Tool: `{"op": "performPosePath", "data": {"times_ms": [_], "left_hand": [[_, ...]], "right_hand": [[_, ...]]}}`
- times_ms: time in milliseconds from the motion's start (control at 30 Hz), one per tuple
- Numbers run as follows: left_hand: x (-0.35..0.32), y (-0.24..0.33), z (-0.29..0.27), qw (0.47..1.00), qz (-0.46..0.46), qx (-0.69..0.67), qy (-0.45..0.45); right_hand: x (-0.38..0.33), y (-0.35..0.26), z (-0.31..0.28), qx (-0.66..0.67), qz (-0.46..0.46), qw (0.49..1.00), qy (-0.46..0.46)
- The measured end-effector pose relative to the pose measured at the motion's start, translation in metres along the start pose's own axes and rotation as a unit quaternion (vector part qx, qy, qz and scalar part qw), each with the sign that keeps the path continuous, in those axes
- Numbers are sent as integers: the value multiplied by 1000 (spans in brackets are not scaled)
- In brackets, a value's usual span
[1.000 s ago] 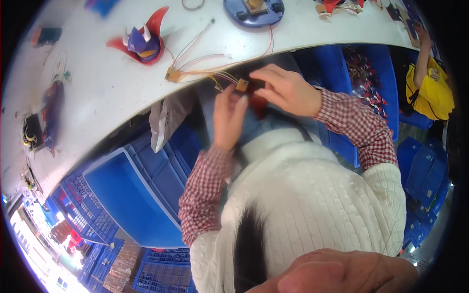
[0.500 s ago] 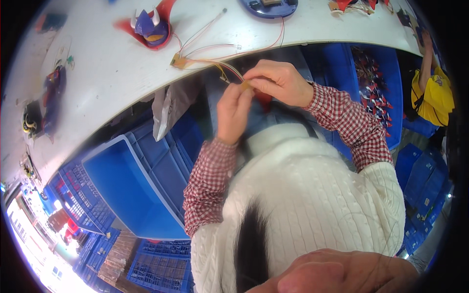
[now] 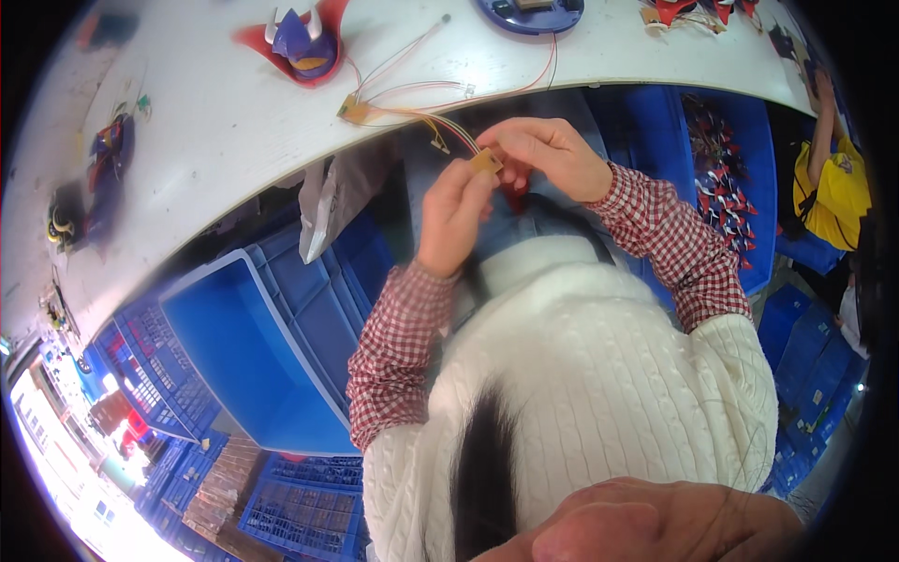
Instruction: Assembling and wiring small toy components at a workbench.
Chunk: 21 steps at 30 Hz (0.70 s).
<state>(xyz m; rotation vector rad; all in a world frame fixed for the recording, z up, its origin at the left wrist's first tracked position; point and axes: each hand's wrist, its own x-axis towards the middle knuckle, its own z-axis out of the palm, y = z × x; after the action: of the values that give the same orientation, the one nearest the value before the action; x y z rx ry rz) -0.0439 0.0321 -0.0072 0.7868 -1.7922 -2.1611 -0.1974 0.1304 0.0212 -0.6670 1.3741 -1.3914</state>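
My left hand (image 3: 455, 211) pinches a small tan circuit board (image 3: 485, 162) just off the table's near edge. Beside it, my right hand (image 3: 551, 157) is closed with curled fingers, its fingertips close to the wires at the board; whatever they grip is hidden. Several thin wires (image 3: 440, 118) run from this board to a second small circuit board (image 3: 354, 110) lying at the table edge. Red and white leads from that one spread over the tabletop. A short yellow lead with a small connector (image 3: 438, 143) hangs below the wires.
On the white table (image 3: 215, 140) lie a purple horned toy piece with red sides (image 3: 304, 47) and a round blue part (image 3: 534, 19). Blue bins (image 3: 253, 356) stand at left; another bin (image 3: 758, 206) at right holds red-and-white parts. A person in yellow (image 3: 832, 192) is at far right.
My right fingers have shifted and curled away, so more of the small board now shows in my left hand. The view has moved slightly.
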Motion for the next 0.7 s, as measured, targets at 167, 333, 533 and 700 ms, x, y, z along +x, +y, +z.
{"op": "performPosePath", "data": {"times_ms": [167,333,533,700], "left_hand": [[-1,2,6,980,121,149,49],[-2,5,13,901,284,304,124],[-1,1,9,886,303,315,151],[-6,3,-2,913,254,302,102]], "right_hand": [[-1,5,-2,10,20,1000,-12],[0,18,2,-54,-111,992,-24],[9,33,5,-187,-314,931,7],[9,30,5,-83,-205,975,-29]]}}
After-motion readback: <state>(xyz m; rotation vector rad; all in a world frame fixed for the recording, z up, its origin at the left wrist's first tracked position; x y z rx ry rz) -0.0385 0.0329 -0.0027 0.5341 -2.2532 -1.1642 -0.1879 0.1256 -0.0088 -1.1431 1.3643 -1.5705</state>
